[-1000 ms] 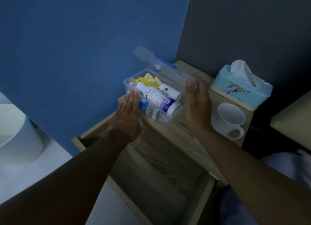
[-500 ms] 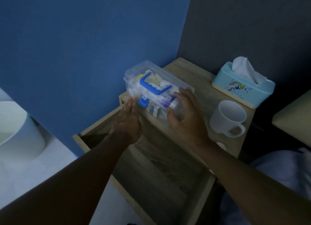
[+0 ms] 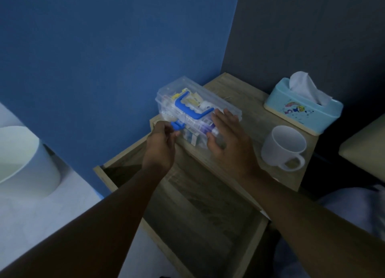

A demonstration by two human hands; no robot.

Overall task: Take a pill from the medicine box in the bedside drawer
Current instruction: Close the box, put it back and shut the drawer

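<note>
The clear plastic medicine box [image 3: 220, 102] with a blue handle [image 3: 187, 108] stands on the wooden bedside table [image 3: 245, 102], its lid down; tubes and packets show through the plastic. My left hand [image 3: 161, 146] pinches the blue latch [image 3: 177, 126] on the box's front. My right hand [image 3: 229, 136] lies flat, fingers spread, on the right front part of the lid. Below both hands the bedside drawer [image 3: 200, 211] is pulled out, its wooden bottom bare.
A white mug [image 3: 283, 146] stands on the table right of my right hand. Behind it is a light-blue tissue box [image 3: 302, 109]. A white bin [image 3: 23, 159] stands on the floor at left. A blue wall is right behind the box.
The box's lid came down from open to shut. My right hand moved onto the lid. My left hand went from flat beside the box to pinching the blue latch.
</note>
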